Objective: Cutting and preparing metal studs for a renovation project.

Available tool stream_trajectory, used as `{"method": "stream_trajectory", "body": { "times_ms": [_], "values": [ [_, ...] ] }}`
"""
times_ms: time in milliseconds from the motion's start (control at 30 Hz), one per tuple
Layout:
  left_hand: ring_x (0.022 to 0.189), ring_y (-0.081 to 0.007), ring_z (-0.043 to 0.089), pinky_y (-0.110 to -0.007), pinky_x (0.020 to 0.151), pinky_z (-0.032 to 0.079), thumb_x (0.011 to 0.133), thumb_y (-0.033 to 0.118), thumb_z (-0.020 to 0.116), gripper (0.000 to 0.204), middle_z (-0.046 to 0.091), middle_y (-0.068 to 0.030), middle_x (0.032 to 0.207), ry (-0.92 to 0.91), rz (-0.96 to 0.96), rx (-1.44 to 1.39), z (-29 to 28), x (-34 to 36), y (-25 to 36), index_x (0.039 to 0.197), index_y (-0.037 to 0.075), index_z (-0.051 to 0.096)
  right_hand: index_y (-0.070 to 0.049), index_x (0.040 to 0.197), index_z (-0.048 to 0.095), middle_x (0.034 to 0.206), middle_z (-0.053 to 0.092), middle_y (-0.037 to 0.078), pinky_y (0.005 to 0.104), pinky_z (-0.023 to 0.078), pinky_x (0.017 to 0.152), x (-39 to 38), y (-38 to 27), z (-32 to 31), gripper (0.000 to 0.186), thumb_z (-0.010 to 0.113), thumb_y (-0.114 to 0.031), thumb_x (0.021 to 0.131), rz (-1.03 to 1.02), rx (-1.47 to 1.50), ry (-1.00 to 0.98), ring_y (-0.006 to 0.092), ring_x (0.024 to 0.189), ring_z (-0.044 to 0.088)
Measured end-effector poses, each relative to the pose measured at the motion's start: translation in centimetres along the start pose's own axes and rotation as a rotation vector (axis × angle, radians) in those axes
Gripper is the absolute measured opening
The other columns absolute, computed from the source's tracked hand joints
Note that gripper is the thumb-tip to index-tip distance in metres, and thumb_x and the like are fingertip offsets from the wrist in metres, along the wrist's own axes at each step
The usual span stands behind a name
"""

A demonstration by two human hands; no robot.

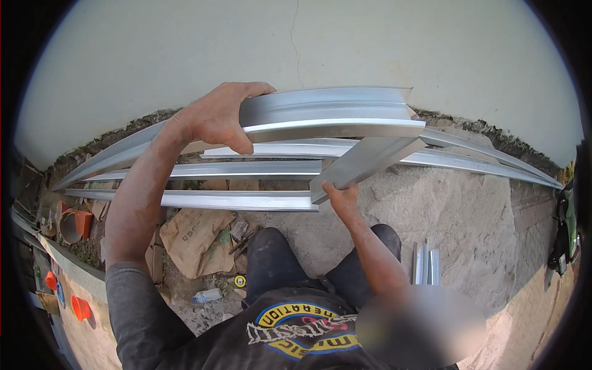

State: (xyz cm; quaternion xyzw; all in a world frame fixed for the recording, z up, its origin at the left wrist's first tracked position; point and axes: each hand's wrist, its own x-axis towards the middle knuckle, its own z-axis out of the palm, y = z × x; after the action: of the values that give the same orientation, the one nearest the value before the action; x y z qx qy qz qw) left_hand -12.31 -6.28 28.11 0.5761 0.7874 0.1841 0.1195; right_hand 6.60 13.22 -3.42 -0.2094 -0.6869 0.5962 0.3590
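Observation:
My left hand (228, 117) is wrapped round a long silver metal channel (327, 103), held high in front of the wall. A shorter metal piece (370, 157) slopes from that channel's right end down toward me, and my right hand (340, 194) grips its lower end. Beside and beneath them lie several long channels (234, 199), reaching out to the left and right. The fingertips of both hands are partly hidden by the metal.
A pale wall (166, 55) rises ahead. Cardboard (194, 237), a plastic bottle (208, 296) and a tape measure (240, 281) lie on the ground. Orange containers (81, 308) are at left, short metal pieces (425, 262) beside my right leg, and a dark green object (564, 225) at right.

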Motion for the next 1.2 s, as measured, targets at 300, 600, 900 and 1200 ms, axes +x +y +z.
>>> {"method": "stream_trajectory", "body": {
  "times_ms": [300, 600, 900, 1200],
  "values": [
    [0.108, -0.0419, 0.064, -0.044, 0.094, 0.05, 0.049, 0.028, 0.077, 0.1, 0.067, -0.0288, 0.117, -0.227, -0.077, 0.095, 8.8, -0.4, -3.7, 0.14, -0.004, 0.051, -0.012, 0.13, 0.056, 0.128, 0.062, 0.008, 0.0531, 0.025, 0.117, 6.4, -17.9, -31.8, 0.066, 0.067, 0.009, 0.068, -0.529, -1.677, 0.131, 0.0279, 0.131, 0.052],
    [0.098, -0.0334, 0.065, -0.04, 0.091, 0.051, 0.043, 0.031, 0.077, 0.09, 0.07, -0.018, 0.108, 0.031, 0.054, 0.009, -0.8, 0.4, -1.6, 0.125, -0.003, 0.063, 0.004, 0.112, 0.062, 0.104, 0.068, 0.018, 0.0411, 0.051, 0.085, -1.3, -1.3, -3.4, 0.041, 0.078, -0.013, 0.078, 0.156, -0.2, 0.217, 0.0283, 0.096, 0.067],
    [0.108, -0.0364, 0.065, -0.041, 0.097, 0.05, 0.041, 0.032, 0.076, 0.099, 0.068, -0.0228, 0.12, 0.048, 0.032, 0.068, 1.8, -0.5, -2.4, 0.131, -0.004, 0.06, 0.0, 0.122, 0.059, 0.106, 0.067, 0.018, 0.0431, 0.053, 0.087, 0.4, 3.4, -11.8, 0.05, 0.072, -0.007, 0.074, -0.013, -0.424, 0.079, 0.033, 0.098, 0.068],
    [0.105, -0.0364, 0.066, -0.041, 0.096, 0.05, 0.047, 0.027, 0.075, 0.094, 0.069, -0.024, 0.113, -0.124, -0.078, 0.084, 7.6, -1.2, -3.3, 0.134, -0.003, 0.056, -0.014, 0.128, 0.058, 0.13, 0.062, 0.01, 0.0532, 0.027, 0.117, 6.4, -18.0, -30.6, 0.064, 0.065, 0.009, 0.068, -0.495, -1.632, 0.214, 0.0288, 0.133, 0.052]
  ]
}}
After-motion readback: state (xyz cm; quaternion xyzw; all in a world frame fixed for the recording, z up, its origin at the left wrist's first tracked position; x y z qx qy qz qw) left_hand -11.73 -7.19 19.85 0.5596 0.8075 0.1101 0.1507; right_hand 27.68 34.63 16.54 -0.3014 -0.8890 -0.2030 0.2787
